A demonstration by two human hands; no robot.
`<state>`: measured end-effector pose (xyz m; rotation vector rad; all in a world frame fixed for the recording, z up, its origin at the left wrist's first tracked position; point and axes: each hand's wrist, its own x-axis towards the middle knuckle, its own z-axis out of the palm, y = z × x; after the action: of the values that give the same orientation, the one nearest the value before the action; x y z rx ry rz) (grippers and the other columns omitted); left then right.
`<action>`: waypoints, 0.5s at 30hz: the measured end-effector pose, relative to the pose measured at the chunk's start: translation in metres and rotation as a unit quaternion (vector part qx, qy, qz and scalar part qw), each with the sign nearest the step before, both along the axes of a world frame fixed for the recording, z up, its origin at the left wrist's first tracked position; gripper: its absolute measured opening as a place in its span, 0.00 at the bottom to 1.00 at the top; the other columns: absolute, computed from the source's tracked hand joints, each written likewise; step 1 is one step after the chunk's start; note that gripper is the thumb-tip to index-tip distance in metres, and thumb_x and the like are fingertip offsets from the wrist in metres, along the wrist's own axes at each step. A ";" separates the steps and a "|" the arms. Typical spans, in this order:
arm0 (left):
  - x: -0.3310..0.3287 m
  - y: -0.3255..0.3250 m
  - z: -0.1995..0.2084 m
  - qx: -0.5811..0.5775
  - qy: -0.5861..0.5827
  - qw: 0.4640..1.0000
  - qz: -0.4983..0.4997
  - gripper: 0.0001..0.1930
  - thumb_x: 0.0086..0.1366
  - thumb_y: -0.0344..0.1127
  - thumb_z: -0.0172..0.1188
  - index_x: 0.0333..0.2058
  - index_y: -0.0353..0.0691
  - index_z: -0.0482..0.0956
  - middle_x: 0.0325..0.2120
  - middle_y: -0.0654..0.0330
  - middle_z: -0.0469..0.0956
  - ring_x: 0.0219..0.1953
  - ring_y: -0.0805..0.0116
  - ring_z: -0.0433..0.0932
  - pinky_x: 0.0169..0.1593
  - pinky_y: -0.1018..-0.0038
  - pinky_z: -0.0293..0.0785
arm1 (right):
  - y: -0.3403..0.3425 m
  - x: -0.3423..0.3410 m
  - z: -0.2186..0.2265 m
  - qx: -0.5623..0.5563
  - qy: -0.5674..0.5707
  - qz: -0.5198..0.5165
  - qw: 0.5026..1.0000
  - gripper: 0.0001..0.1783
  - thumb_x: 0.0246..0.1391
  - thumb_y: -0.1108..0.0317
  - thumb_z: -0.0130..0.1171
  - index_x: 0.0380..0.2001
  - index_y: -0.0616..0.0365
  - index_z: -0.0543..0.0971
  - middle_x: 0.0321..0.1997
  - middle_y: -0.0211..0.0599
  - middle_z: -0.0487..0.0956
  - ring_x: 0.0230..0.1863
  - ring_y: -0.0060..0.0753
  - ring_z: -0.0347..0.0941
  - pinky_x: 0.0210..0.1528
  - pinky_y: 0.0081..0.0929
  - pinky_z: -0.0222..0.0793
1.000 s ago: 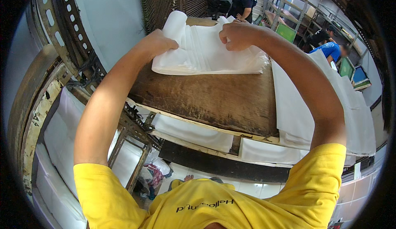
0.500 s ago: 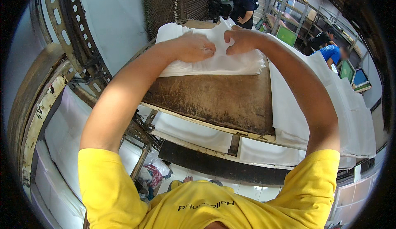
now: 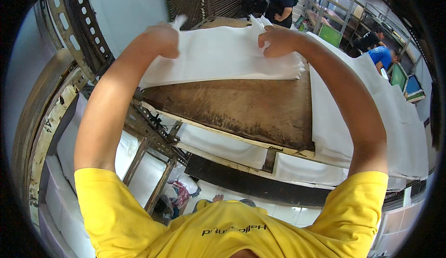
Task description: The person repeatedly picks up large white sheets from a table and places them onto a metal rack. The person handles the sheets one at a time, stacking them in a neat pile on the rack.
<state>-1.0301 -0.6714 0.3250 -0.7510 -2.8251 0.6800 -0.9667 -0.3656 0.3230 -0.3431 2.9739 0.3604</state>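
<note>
A stack of thin white sheets [image 3: 218,56] lies on the brown worn tabletop [image 3: 232,111], its layered edges showing at the right. Whether the sheets are cloth or paper I cannot tell. My left hand [image 3: 161,39] is closed on the far left corner of the sheets, a little smeared by motion, with a bit of white sticking up beyond it. At the far right corner my right hand [image 3: 280,42] pinches the sheets, and their bunched edge rises past my fingers. Between my hands the top sheet is stretched fairly flat.
Another pile of white sheets [image 3: 367,114] covers the table's right side and hangs over its edge. A perforated metal frame [image 3: 88,21] stands close on the left. More white stacks [image 3: 223,144] fill the shelf below. People [image 3: 281,2] work at the back, near a metal rack [image 3: 330,5].
My left hand has moved from the middle of the stack to its far left corner, and the sheets now spread wider to the left. My right hand has shifted slightly right.
</note>
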 end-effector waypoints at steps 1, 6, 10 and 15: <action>-0.001 -0.012 -0.002 0.006 0.008 0.999 0.036 0.18 0.54 0.39 0.59 0.41 0.37 0.83 0.48 0.45 0.77 0.55 0.47 0.72 0.56 0.55 0.71 | -0.001 0.000 0.001 0.015 -0.011 -0.004 1.000 0.25 0.45 0.57 0.58 0.49 0.49 0.77 0.61 0.47 0.66 0.60 0.48 0.68 0.58 0.40 0.66; 0.012 -0.034 -0.001 0.054 -0.035 0.998 0.004 0.21 0.58 0.38 0.58 0.48 0.33 0.79 0.53 0.42 0.72 0.58 0.43 0.69 0.61 0.57 0.66 | -0.002 0.005 0.004 -0.027 -0.012 -0.034 0.999 0.25 0.45 0.59 0.59 0.50 0.50 0.76 0.66 0.52 0.62 0.63 0.50 0.66 0.61 0.41 0.64; 0.009 -0.037 -0.024 0.183 -0.091 0.968 -0.143 0.26 0.66 0.45 0.52 0.55 0.30 0.71 0.57 0.38 0.67 0.61 0.41 0.65 0.66 0.60 0.60 | 0.008 -0.004 -0.004 -0.012 0.006 -0.002 1.000 0.26 0.44 0.60 0.60 0.50 0.50 0.76 0.64 0.50 0.63 0.61 0.50 0.67 0.61 0.41 0.65; 0.019 -0.035 -0.056 0.289 -0.152 0.937 -0.121 0.38 0.71 0.59 0.40 0.63 0.27 0.61 0.65 0.39 0.58 0.68 0.46 0.56 0.71 0.62 0.50 | 0.013 -0.001 -0.003 -0.061 -0.008 0.009 0.998 0.26 0.45 0.57 0.61 0.49 0.52 0.76 0.61 0.50 0.67 0.59 0.50 0.69 0.59 0.44 0.65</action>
<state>-1.0108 -0.7062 0.2687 -1.1209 -2.8673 -0.3290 -0.9677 -0.3522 0.3199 -0.3836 2.9852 0.1776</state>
